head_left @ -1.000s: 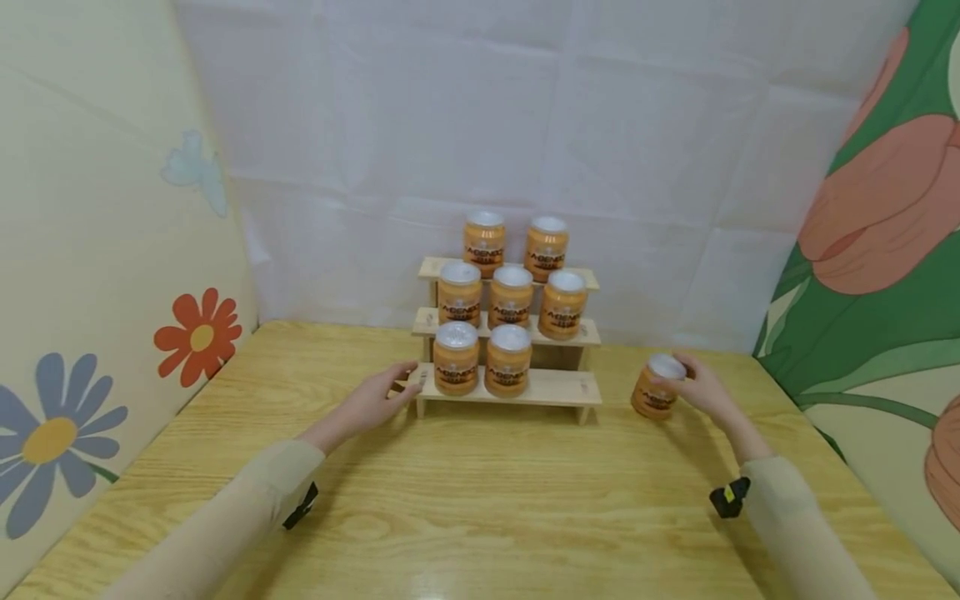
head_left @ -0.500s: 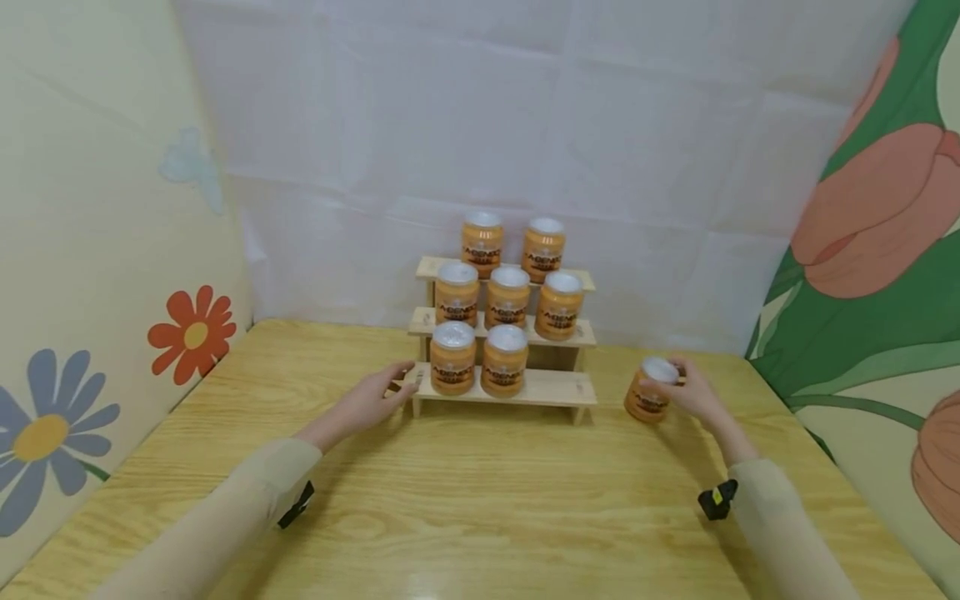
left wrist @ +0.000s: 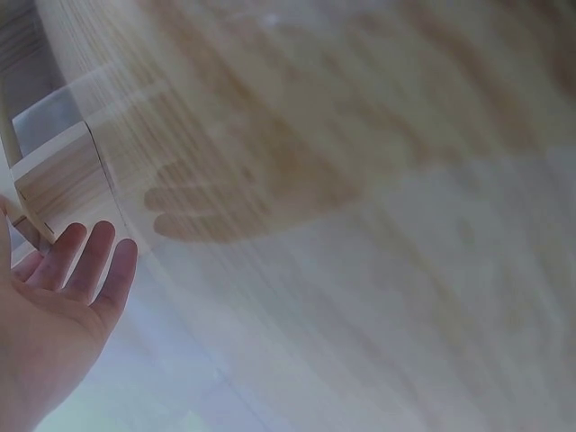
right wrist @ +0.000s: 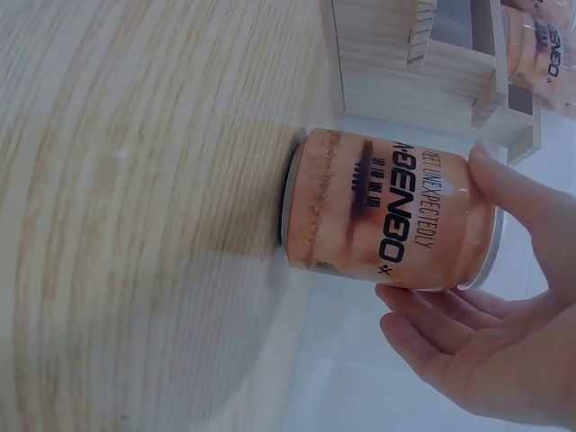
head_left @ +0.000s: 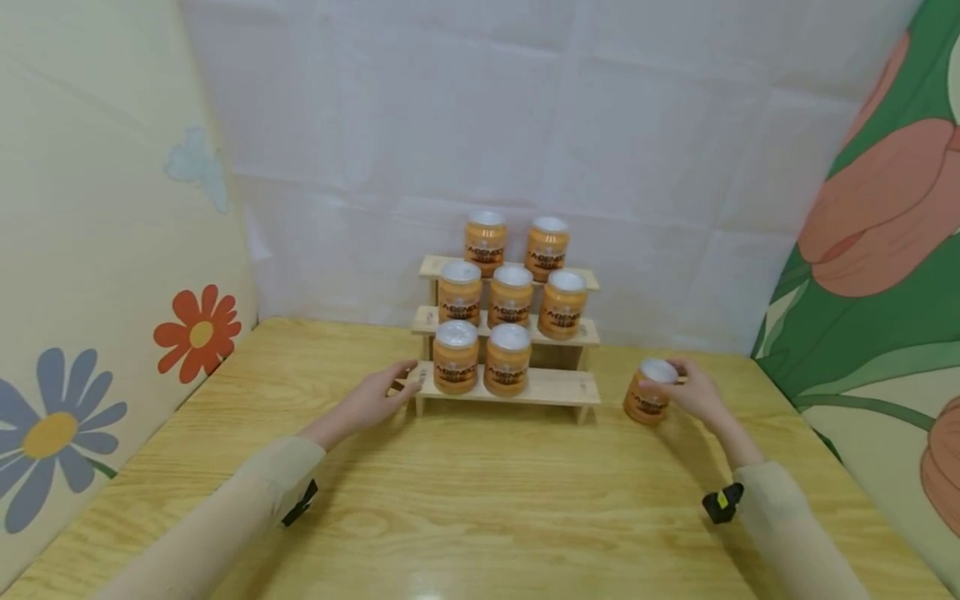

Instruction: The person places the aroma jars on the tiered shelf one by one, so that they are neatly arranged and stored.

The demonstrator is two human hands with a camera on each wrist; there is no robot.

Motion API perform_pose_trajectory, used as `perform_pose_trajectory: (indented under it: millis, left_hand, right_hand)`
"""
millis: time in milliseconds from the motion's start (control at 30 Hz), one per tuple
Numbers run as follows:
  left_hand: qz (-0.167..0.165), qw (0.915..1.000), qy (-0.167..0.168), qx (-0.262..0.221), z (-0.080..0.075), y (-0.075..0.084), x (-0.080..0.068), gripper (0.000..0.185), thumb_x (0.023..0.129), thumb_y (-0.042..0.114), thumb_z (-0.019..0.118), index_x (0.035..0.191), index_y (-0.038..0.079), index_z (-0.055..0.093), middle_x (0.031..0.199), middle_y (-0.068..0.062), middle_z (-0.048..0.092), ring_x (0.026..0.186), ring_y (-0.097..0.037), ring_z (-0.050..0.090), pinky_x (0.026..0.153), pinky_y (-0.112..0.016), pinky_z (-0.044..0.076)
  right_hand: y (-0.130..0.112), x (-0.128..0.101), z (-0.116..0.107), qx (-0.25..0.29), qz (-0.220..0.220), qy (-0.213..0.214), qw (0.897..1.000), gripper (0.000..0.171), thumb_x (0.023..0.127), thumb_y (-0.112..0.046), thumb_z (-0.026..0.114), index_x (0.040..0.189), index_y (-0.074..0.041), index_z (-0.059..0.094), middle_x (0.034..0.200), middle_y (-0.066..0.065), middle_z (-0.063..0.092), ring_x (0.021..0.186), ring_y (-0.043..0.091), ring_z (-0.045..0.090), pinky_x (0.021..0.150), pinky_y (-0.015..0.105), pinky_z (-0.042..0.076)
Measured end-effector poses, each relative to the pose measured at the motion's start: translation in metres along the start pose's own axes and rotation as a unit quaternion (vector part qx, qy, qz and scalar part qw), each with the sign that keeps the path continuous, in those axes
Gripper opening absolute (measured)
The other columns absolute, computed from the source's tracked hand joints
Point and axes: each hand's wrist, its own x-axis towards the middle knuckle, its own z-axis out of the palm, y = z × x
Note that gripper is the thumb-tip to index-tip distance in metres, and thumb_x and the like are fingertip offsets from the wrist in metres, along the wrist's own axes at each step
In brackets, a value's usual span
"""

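Note:
An orange can with a white lid (head_left: 648, 393) sits slightly tilted at the table, just right of a three-step wooden rack (head_left: 558, 386). My right hand (head_left: 684, 388) grips it from the right. In the right wrist view the thumb and fingers of that hand (right wrist: 486, 297) wrap the can (right wrist: 387, 220), whose base is at the tabletop. My left hand (head_left: 393, 382) rests with straight fingers against the rack's bottom-left end. The left wrist view shows this hand (left wrist: 67, 279) beside the rack's corner (left wrist: 54, 171). Several identical cans (head_left: 507, 357) fill the steps.
The bottom step has bare room at its right end, beside two cans. The wooden table (head_left: 480, 500) runs from the rack toward me. Fabric walls close it in: white behind (head_left: 480, 125), flowered at the left (head_left: 90, 250) and right (head_left: 885, 250).
My right hand has shifted the can a little to the left, nearer the rack's right end. The left hand has stayed at the rack's left end.

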Motion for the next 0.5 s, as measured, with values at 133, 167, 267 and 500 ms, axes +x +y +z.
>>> perform_pose_trajectory:
  millis: [133,167,267,500]
  left_hand:
    - [0.005,1.0,-0.001,0.004,0.0,0.0,0.0,0.06,0.1,0.038,0.044,0.144,-0.001,0.031,0.138,-0.027,0.044,0.114,-0.038,0.054,0.094,-0.05,0.048]
    - [0.005,1.0,-0.001,0.003,0.001,0.001,0.0,0.06,0.1,0.037,0.044,0.144,-0.001,0.031,0.138,-0.027,0.044,0.114,-0.038,0.054,0.094,-0.05,0.048]
    - [0.004,1.0,-0.003,0.002,0.0,0.001,0.0,0.06,0.1,0.038,0.044,0.144,-0.002,0.031,0.138,-0.027,0.043,0.114,-0.039,0.054,0.094,-0.05,0.047]
    - [0.008,1.0,0.001,0.004,-0.001,0.001,0.0,0.059,0.1,0.036,0.043,0.143,-0.003,0.031,0.138,-0.028,0.043,0.114,-0.039,0.054,0.094,-0.05,0.048]
  right_hand:
    - [-0.003,-0.001,-0.001,0.007,0.004,0.002,1.0,0.072,0.085,-0.038,0.068,0.134,0.007,0.041,0.131,0.029,0.046,0.118,0.043,0.048,0.088,0.047,0.05]
    - [-0.004,-0.002,-0.002,0.008,0.004,0.001,1.0,0.072,0.086,-0.038,0.068,0.134,0.007,0.041,0.131,0.03,0.047,0.118,0.043,0.048,0.089,0.047,0.05]
    - [-0.009,-0.003,-0.003,0.008,0.004,0.001,1.0,0.074,0.086,-0.039,0.067,0.136,0.008,0.04,0.132,0.031,0.046,0.12,0.044,0.047,0.091,0.047,0.05]
    - [-0.027,-0.008,-0.007,0.033,-0.016,0.009,0.999,0.076,0.085,-0.042,0.067,0.14,0.002,0.037,0.138,0.028,0.043,0.123,0.043,0.045,0.095,0.052,0.046]
